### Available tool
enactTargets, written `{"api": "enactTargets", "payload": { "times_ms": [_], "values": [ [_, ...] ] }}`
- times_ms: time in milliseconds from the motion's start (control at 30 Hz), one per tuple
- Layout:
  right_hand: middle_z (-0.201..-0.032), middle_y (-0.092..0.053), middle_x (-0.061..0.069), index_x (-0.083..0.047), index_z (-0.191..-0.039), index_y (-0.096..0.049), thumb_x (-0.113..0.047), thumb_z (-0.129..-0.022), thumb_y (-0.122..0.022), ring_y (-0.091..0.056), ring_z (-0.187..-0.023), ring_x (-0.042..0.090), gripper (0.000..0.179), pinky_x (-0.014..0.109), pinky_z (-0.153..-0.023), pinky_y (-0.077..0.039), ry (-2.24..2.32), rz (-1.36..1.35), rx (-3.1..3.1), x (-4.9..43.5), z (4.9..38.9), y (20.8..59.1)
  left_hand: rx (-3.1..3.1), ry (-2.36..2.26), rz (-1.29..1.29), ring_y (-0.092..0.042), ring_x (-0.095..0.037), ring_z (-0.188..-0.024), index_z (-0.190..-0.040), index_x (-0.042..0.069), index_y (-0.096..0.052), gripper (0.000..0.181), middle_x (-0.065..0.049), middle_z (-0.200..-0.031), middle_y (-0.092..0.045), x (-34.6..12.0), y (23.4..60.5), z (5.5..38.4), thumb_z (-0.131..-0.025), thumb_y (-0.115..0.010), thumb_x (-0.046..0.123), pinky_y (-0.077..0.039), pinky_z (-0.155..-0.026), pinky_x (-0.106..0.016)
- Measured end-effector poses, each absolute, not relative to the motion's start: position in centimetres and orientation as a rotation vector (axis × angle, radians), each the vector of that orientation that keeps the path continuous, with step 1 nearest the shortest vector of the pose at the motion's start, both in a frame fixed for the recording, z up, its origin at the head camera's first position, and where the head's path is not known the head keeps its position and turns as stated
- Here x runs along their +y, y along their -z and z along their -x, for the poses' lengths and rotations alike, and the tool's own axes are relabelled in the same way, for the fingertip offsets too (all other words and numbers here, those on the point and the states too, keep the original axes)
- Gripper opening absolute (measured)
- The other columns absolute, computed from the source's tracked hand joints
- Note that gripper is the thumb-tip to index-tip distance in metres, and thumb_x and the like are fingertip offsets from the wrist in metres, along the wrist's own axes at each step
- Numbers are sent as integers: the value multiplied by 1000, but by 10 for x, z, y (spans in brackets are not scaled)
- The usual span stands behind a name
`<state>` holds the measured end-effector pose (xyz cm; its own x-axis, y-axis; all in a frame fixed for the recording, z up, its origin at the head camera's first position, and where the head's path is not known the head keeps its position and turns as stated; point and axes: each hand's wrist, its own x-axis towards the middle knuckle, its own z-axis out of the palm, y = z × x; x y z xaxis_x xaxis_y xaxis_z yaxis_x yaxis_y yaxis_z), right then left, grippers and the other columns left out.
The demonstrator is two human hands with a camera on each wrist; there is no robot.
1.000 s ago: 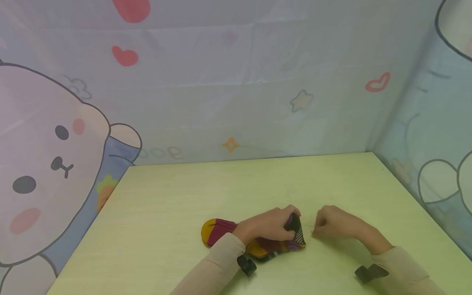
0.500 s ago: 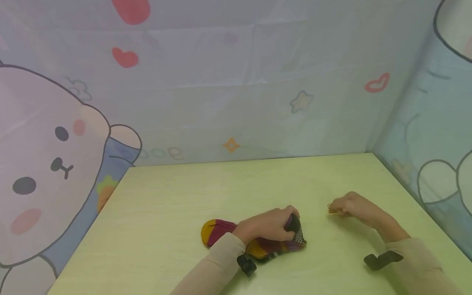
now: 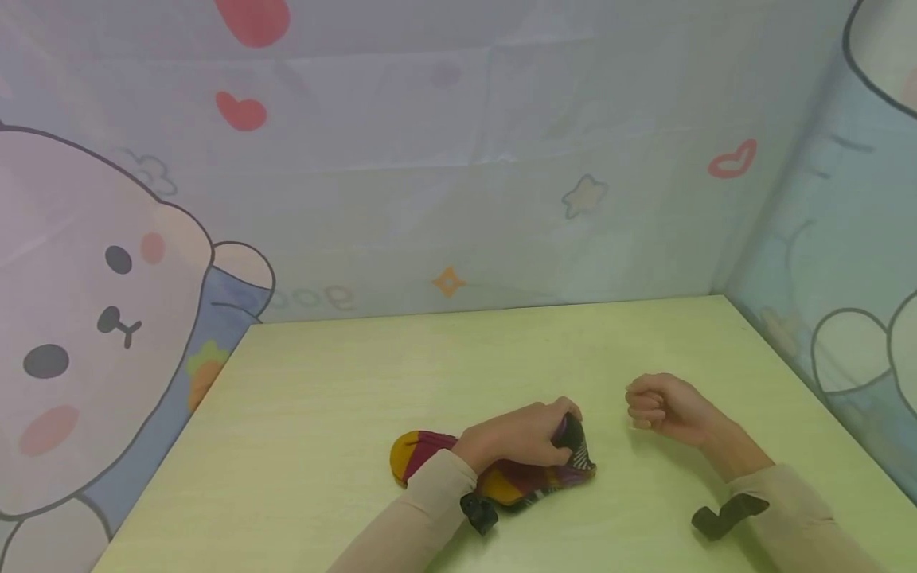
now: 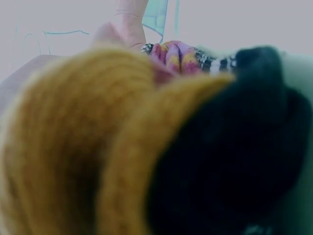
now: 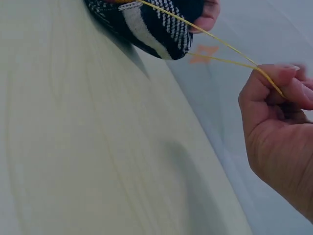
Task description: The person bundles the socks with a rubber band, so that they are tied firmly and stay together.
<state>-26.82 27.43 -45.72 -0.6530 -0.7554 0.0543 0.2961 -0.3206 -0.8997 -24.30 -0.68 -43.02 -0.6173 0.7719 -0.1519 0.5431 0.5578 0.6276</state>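
On the table, my left hand grips a bundle of socks by its right end. They are maroon, mustard yellow and black with white patterning. Close to the left wrist camera, the socks' yellow and dark cloth fills much of that view. My right hand is apart from the socks, to their right, fingers curled in. In the right wrist view it pinches a thin yellow rubber band, whose two strands stretch from the patterned sock end to the fingers. Left fingertips show behind the sock.
The pale yellow-green table reaches back to a cloth backdrop printed with hearts, stars and cartoon animals. Another printed cloth hangs along the right side. Black camera mounts are strapped at both wrists.
My right hand has drawn away from the socks, up and to the right, then turned over and come slightly back left. The left hand and the socks have stayed nearly still.
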Motion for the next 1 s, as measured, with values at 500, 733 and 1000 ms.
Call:
{"api": "enactTargets", "payload": {
  "times_ms": [500, 733, 1000],
  "values": [
    [-158, -31, 19, 14, -153, -9, -3, -106, -44, -51, -131, 13, 62, 31, -101, -45, 2161, 486, 1640, 234, 248, 467, 2379, -724, -1092, -54, -6, -66, -140, 8, -39, 56, 4, -85, -58, -6, 430, 242, -93, -67, 13, -46, -62, -18],
    [-158, -30, 23, 8, -150, -33, 2, -100, -55, -43, -139, 23, 55, 45, -101, -45, 2040, 583, 1863, 226, 242, 453, 2388, -710, -1102, -54, -6, -68, -143, 6, -36, 60, 4, -87, -57, -8, 430, 243, -93, -68, 15, -46, -61, -18],
    [-159, -34, 10, -3, -154, -35, 3, -92, -67, -29, -143, 39, 70, 51, -102, -43, 1752, 910, 2072, 229, 237, 449, 2389, -744, -1129, -57, -6, -76, -138, 7, -38, 57, 2, -95, -60, -10, 432, 245, -91, -69, 12, -47, -69, -17]
  ]
}}
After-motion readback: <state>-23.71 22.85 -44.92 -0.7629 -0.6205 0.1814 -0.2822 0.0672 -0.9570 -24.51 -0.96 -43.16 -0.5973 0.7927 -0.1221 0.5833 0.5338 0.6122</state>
